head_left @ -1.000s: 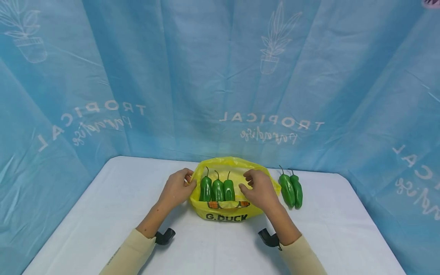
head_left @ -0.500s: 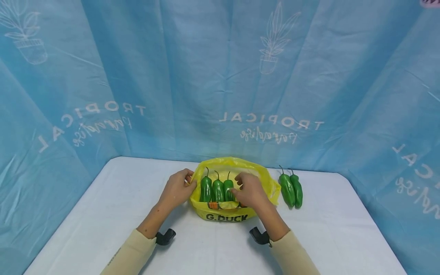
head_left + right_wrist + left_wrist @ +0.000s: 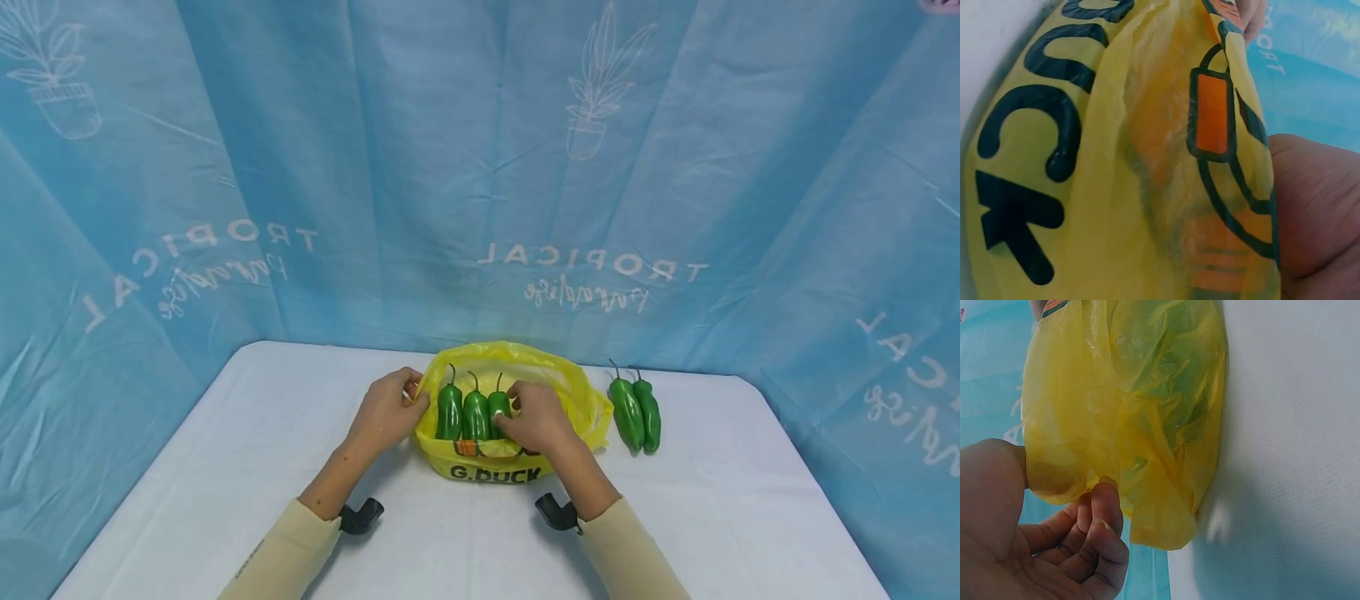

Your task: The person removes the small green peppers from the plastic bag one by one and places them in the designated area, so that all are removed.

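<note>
A yellow plastic bag (image 3: pixel 441 463) printed "G.DUCK" lies on the white table with its mouth spread wide. Three shiny green peppers stand side by side in it, stems up: a left pepper (image 3: pixel 449 414), a middle pepper (image 3: pixel 476 416) and a right pepper (image 3: pixel 498 405). My left hand (image 3: pixel 385 410) pinches the bag's left rim, thumb on one side of the plastic and fingers on the other in the left wrist view. Inside the mouth, my right hand (image 3: pixel 538 419) holds the right pepper between thumb and fingers. In the right wrist view the bag's printed front (image 3: pixel 1104 187) hides the fingertips.
Two more green peppers lie together on the table right of the bag, a thicker one (image 3: pixel 627 415) and a slimmer one (image 3: pixel 647 418). A blue printed curtain (image 3: pixel 420 208) hangs behind the white table (image 3: pixel 450 550).
My right hand has moved left across the bag's mouth from its right side to the right pepper and closed on it. My left hand stays at the left rim.
</note>
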A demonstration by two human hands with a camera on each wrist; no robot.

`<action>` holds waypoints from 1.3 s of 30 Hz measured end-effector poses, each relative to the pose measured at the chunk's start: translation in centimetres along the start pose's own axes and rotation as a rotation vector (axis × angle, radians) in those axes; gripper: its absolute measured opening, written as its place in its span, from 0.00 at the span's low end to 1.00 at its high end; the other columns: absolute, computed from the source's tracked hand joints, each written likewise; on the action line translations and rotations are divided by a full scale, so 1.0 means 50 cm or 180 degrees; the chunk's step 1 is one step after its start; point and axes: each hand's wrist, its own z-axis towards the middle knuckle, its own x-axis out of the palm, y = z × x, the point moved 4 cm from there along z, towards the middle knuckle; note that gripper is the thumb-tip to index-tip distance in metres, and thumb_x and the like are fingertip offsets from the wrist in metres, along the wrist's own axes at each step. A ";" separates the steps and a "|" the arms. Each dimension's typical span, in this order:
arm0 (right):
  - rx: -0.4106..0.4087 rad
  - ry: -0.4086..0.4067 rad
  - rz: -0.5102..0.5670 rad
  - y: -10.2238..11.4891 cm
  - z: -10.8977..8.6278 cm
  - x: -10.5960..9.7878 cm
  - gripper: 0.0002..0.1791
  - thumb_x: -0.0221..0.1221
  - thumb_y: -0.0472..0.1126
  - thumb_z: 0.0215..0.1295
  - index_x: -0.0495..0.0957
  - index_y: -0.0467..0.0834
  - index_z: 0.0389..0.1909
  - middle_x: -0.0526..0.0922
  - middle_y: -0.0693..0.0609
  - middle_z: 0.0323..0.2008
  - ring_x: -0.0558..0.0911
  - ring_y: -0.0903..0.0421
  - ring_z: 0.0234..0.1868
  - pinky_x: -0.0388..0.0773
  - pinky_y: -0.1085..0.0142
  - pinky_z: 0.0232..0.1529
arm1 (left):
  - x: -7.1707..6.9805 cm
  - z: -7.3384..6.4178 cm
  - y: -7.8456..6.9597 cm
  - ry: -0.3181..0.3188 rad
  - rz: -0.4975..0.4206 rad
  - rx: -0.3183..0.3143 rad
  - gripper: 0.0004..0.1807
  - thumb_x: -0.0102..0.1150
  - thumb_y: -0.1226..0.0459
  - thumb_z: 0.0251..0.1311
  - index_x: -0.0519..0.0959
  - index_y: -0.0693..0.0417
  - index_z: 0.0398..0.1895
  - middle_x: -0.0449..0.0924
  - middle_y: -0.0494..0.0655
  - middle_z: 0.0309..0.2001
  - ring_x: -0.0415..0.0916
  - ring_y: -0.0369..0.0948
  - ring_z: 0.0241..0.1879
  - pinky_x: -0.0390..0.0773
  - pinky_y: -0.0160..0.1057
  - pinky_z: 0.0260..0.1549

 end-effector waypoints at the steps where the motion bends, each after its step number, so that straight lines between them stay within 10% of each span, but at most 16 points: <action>1: 0.0028 0.0007 -0.0003 -0.001 0.000 0.001 0.28 0.73 0.44 0.66 0.80 0.32 0.61 0.86 0.39 0.49 0.85 0.42 0.49 0.85 0.50 0.45 | 0.000 0.000 0.000 -0.0002 0.0000 0.0005 0.17 0.62 0.63 0.69 0.82 0.63 0.56 0.81 0.49 0.39 0.73 0.41 0.29 0.77 0.38 0.26; 39: 0.0223 -0.0030 -0.0113 -0.016 0.009 0.028 0.31 0.76 0.41 0.62 0.78 0.29 0.61 0.85 0.41 0.43 0.84 0.48 0.39 0.83 0.53 0.38 | 0.000 -0.001 0.002 0.0021 -0.0054 -0.0006 0.17 0.63 0.63 0.69 0.81 0.62 0.56 0.80 0.49 0.38 0.73 0.41 0.29 0.77 0.38 0.26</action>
